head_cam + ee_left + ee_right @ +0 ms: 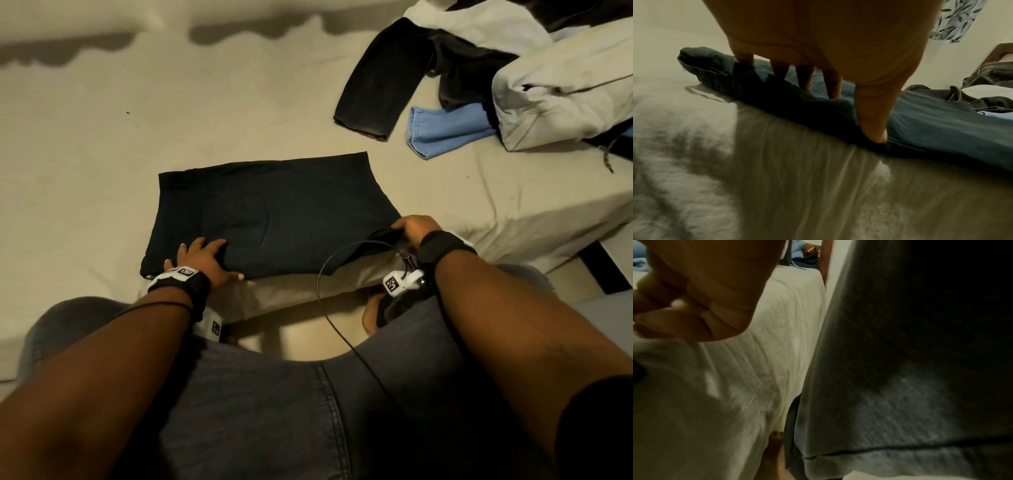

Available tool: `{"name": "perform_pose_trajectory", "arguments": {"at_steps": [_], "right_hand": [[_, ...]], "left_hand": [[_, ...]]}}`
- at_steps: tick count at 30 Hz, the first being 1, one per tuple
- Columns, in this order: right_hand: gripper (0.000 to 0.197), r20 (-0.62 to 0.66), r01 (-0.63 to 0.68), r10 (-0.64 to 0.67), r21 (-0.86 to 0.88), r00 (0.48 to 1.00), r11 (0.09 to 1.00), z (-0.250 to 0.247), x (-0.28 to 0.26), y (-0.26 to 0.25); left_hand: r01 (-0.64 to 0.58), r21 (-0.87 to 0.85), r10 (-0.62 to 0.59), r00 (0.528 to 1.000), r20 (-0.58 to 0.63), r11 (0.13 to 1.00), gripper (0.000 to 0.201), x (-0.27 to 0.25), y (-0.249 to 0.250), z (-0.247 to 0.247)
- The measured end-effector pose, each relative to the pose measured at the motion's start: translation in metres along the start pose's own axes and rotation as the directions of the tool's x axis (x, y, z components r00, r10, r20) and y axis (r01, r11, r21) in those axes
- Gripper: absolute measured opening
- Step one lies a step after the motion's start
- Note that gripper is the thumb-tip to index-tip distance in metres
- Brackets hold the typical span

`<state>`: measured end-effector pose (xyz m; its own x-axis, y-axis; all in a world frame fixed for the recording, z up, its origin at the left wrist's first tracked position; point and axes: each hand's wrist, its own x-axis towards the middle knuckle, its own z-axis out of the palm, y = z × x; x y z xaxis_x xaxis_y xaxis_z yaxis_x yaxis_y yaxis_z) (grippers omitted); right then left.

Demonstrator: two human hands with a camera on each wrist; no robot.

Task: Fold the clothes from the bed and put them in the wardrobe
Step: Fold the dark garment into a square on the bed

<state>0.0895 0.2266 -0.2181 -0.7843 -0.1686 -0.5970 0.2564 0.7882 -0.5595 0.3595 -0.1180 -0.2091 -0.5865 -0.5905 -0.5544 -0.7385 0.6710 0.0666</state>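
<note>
Jeans [270, 212], dark blue and folded to a rough rectangle, lie flat on the bed [85, 144] close to its near edge, directly in front of the person. Left hand [202, 260] rests on the near left corner of the jeans with fingers spread and straight, pressing the cloth down; the left wrist view confirms this, showing the fingertips [833, 91] planted on the denim and the thumb [873, 123] bearing on the folded edge. Right hand [416, 228] is at the near right corner, fingers curled round the fabric edge, which is lifted slightly off the sheet there; in the right wrist view the fingers [674, 318] appear curled, but blur hides what they hold. Both wrists carry black straps with white marker blocks, and a thin black cable [325, 274] loops between the arms. Beyond the jeans, at the far right of the bed, an unfolded heap remains: a black garment [376, 78] with one end stretched toward the middle, a light blue piece [442, 128] partly under it, and a pale grey-white garment [561, 89] on top. The heap is well apart from the folded jeans. The sheet is cream and wrinkled, hanging down the bed's side. The person's grey denim-clad legs [274, 411] fill the lower frame, against the bed's edge.
</note>
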Motion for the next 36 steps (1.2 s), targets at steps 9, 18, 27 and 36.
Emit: {"name": "perform_pose_trajectory", "arguments": {"at_steps": [9, 18, 27, 36], "right_hand": [[0.046, -0.055, -0.032, 0.021, -0.196, 0.998, 0.980, 0.016, -0.006, -0.002], [0.046, -0.156, -0.046, -0.008, -0.338, 0.988, 0.940, 0.008, -0.007, -0.002], [0.040, -0.057, -0.037, 0.015, -0.423, 0.998, 0.905, 0.010, -0.014, -0.003], [0.041, 0.022, -0.130, 0.137, -0.210, 0.990, 0.969, 0.019, -0.026, -0.003]], "left_hand": [[-0.115, 0.109, 0.126, 0.987, -0.100, 0.987, 0.099, -0.001, 0.004, 0.005], [-0.430, 0.253, 0.477, 0.863, -0.166, 0.867, 0.020, -0.014, 0.027, 0.002], [-0.372, 0.086, 0.380, 0.916, -0.129, 0.924, 0.021, -0.015, 0.012, -0.010], [-0.710, 0.455, 0.780, 0.624, 0.054, 0.537, 0.041, -0.056, 0.117, 0.029]]}}
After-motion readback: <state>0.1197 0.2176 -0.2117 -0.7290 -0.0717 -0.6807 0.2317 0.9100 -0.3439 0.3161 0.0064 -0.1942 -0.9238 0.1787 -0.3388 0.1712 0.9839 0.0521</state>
